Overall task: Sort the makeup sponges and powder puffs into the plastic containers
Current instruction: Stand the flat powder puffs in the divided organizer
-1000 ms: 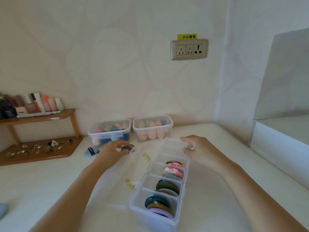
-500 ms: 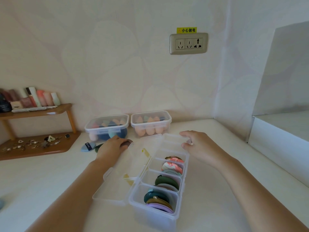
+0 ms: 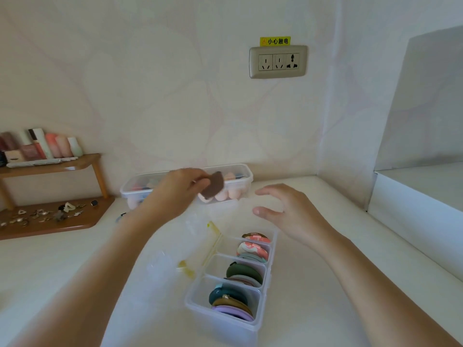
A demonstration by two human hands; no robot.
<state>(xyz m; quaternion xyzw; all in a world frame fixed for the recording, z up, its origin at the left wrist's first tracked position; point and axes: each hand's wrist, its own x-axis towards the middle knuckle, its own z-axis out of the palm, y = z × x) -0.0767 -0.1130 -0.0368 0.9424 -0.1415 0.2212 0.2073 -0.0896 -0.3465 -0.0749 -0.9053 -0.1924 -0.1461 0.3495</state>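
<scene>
Bench (image 3: 62, 271): cream-white, matte, running to a corner at the back right. Walls carried pale wallpaper with a faint leaf pattern. A triple socket panel (image 3: 278, 61) sat on the back wall, with a yellow warning sticker (image 3: 274, 41) just above it. A white ledge (image 3: 413, 196) stood higher than the bench along the right side.

At far left stood a two-tier wooden shelf (image 3: 50, 166). The top tier held a row of cosmetic bottles (image 3: 50, 146). The lower board held scattered small trinkets (image 3: 50, 214), too small to identify.

The left hand (image 3: 175, 194) was raised above the bench, pinching a brown powder puff (image 3: 214, 187) at its edge. The puff was in the air in front of the back containers. The right hand (image 3: 288, 211) was released, fingers loosely curved and grasping nothing, over the far end of the divided container (image 3: 225, 319).

The divided container was clear plastic, set lengthwise. Its lid (image 3: 175, 246) was open and lay flat to the left. Puffs stood on edge in four compartments:
- nearest: teal, olive and lilac puffs (image 3: 230, 303)
- next: a dark green puff (image 3: 244, 271)
- beyond those: pink patterned puffs (image 3: 253, 250)

Two lidded clear containers sat side by side against the back wall. The right container (image 3: 235, 181) held peach sponges. The left container (image 3: 135, 189) was mostly hidden by the left hand.
</scene>
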